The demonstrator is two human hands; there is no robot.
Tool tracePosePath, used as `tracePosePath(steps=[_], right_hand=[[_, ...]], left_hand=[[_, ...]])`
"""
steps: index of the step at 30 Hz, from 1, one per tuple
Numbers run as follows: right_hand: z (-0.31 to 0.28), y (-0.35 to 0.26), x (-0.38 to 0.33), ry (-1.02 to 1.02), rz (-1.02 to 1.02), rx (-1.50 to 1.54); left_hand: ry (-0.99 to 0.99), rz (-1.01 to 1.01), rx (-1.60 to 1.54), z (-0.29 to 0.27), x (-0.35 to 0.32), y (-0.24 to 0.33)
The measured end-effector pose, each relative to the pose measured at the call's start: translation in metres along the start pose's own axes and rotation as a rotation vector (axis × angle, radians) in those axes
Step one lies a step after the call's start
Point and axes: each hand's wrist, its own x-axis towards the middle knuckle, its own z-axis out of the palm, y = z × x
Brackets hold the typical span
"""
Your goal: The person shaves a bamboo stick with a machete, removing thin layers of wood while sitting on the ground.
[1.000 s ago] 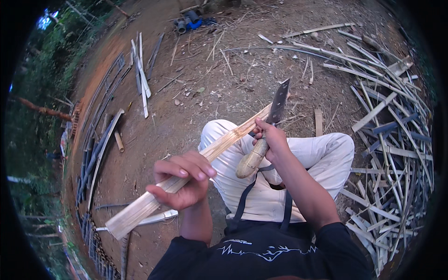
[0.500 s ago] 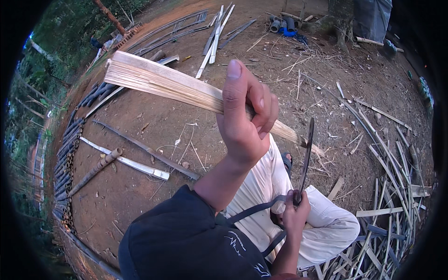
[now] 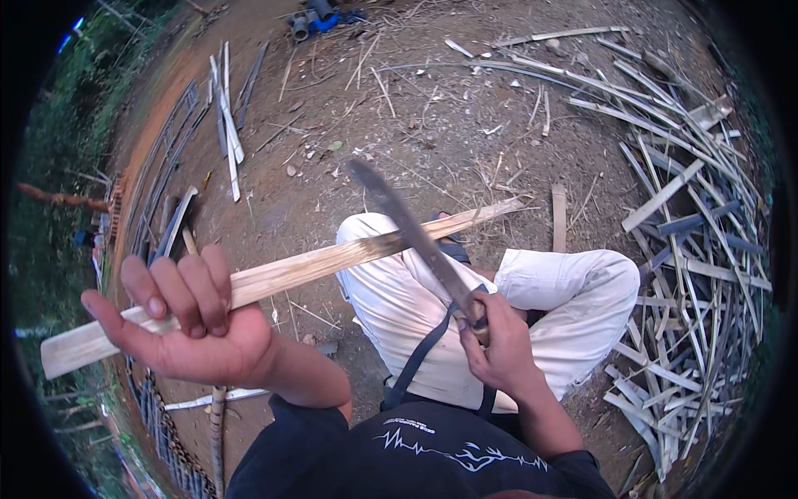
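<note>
On my feed the left hand [image 3: 187, 320] is curled around a long pale bamboo slat [image 3: 283, 279], fingers wrapped over its top, thumb stretched out underneath toward the near end. The slat runs from the lower left, past that hand, up and to the right across the lap, its far tip ending over the dirt just beyond the knees. The right hand [image 3: 499, 353] is clenched tight on the handle of a machete [image 3: 411, 233]; I see the dark blade rise up and to the left from the fist and cross the slat near its middle, though I cannot tell whether edge and wood touch. Below both hands sit the light trousers [image 3: 565, 308] and a dark shirt [image 3: 432, 453]. Further out, the bare earth ground [image 3: 465, 125] is littered with chips; a heap of split bamboo strips [image 3: 698, 249] lies to the right, a few white slats [image 3: 226, 125] upper left.
</note>
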Motion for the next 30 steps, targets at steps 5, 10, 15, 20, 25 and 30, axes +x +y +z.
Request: tracePosePath(steps=[5,10,15,20,25,30], right_hand=[[-0.004,0.016,0.006,0.028,0.062,-0.074],[-0.013,0.059,0.008,-0.086,0.317,-0.163],[-0.023,0.053,-0.002,-0.01,0.001,-0.249],[-0.033,0.105,0.018,-0.121,0.344,-0.31],[-0.041,0.05,0.013,-0.174,0.128,-0.212],[-0.049,0.137,0.04,-0.243,0.503,-0.499]], left_hand=[[0.082,0.05,0.091,0.004,-0.013,0.006],[0.115,0.079,0.142,0.014,-0.043,0.013],[0.114,0.133,0.162,0.027,-0.063,0.014],[0.132,0.126,0.198,0.028,-0.056,0.015],[0.193,0.107,0.181,0.014,-0.048,0.013],[0.231,0.13,0.211,0.001,-0.04,0.01]])
